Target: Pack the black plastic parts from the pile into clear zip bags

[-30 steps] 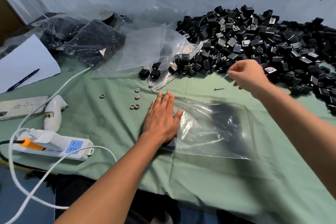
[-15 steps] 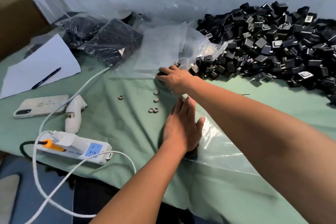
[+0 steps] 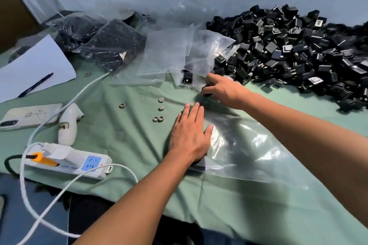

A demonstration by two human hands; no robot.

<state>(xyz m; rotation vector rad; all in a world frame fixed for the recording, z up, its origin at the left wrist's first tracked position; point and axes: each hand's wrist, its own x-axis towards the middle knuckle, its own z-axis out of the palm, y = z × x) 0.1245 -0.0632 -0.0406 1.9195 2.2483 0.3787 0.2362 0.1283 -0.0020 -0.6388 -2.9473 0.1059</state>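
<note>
A big pile of black plastic parts [image 3: 294, 49] fills the far right of the green cloth. A clear zip bag [image 3: 247, 149] lies flat in front of me. My left hand [image 3: 191, 135] presses flat on the bag's left end, fingers straight. My right hand [image 3: 223, 90] reaches across to the pile's near-left edge and curls its fingers round a black part [image 3: 206, 93]. Another loose black part [image 3: 187, 78] lies just left of it, under a heap of empty clear bags [image 3: 179, 55].
Filled bags of black parts [image 3: 111, 45] lie at the back left. Small grey rings [image 3: 159, 119] sit left of my left hand. A power strip [image 3: 79, 163] with white cables, a white handheld tool [image 3: 68, 125], a phone [image 3: 29, 115], paper and a pen [image 3: 35, 85] occupy the left.
My right hand swung from the pile's front edge leftward to the loose parts by the empty bags and took hold of one. My left hand stayed pressed on the bag.
</note>
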